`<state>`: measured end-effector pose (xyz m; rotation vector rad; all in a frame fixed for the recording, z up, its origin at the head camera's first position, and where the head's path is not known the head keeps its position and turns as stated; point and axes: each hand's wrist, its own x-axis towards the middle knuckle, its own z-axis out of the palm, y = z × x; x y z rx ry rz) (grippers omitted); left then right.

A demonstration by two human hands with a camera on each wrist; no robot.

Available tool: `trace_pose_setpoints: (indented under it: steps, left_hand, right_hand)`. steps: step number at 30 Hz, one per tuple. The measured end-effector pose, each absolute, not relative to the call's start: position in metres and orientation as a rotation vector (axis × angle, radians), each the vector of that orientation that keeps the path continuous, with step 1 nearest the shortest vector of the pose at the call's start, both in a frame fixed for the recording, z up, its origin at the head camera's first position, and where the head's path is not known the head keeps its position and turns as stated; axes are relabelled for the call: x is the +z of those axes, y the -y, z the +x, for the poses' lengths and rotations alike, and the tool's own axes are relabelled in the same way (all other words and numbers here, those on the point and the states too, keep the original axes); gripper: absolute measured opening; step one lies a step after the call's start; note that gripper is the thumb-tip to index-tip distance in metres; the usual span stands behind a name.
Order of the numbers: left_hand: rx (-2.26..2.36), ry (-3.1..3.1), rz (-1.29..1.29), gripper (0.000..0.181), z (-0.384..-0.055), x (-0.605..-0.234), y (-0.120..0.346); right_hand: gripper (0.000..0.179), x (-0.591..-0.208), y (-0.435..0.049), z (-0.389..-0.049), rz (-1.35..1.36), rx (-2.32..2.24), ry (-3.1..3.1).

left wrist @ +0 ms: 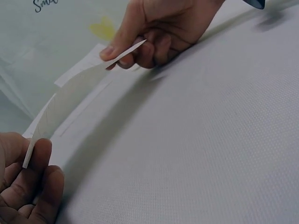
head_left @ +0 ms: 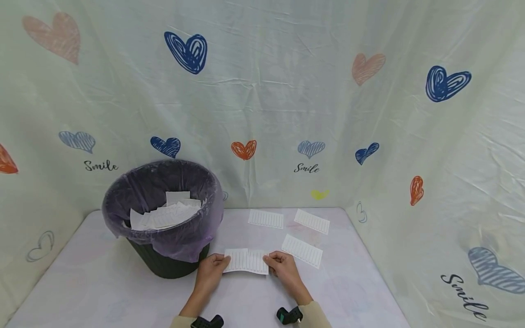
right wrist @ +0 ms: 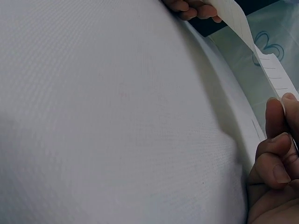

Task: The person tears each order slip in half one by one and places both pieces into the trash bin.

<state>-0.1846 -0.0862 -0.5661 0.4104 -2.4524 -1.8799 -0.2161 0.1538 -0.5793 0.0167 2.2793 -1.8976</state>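
Observation:
Between my two hands stretches a white lined paper slip [head_left: 246, 261], raised over the table and bowed along its length. My left hand [head_left: 212, 269] pinches its left end with thumb and fingers. At the right end, my right hand [head_left: 285, 270] pinches it the same way. A step shows in the slip's upper edge near the middle, where its two halves stand at slightly different angles. The left wrist view shows the slip's curved underside [left wrist: 70, 100] and its shadow beneath. Seen from the right wrist, the printed lines [right wrist: 275, 74] face away from the table.
A dark bin [head_left: 164, 259] with a purple liner [head_left: 119, 196] stands left of my hands, holding a heap of white paper pieces [head_left: 172, 214]. Three lined slips lie on the table [head_left: 348, 282]: one at the back [head_left: 265, 219], another farther right [head_left: 312, 221], and one nearer [head_left: 302, 251]. A heart-print curtain [head_left: 262, 105] hangs behind.

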Motion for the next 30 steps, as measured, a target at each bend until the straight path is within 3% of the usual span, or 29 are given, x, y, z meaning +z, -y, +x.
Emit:
trace_pose_setpoints:
  steps: [30]
  left_hand:
    - [-1.868, 2.418, 0.430, 0.024, -0.1843, -0.5663, 0.0838]
  right_hand:
    - [0.025, -0.5813, -0.1500, -0.2152, 0.067, -1.954, -2.319]
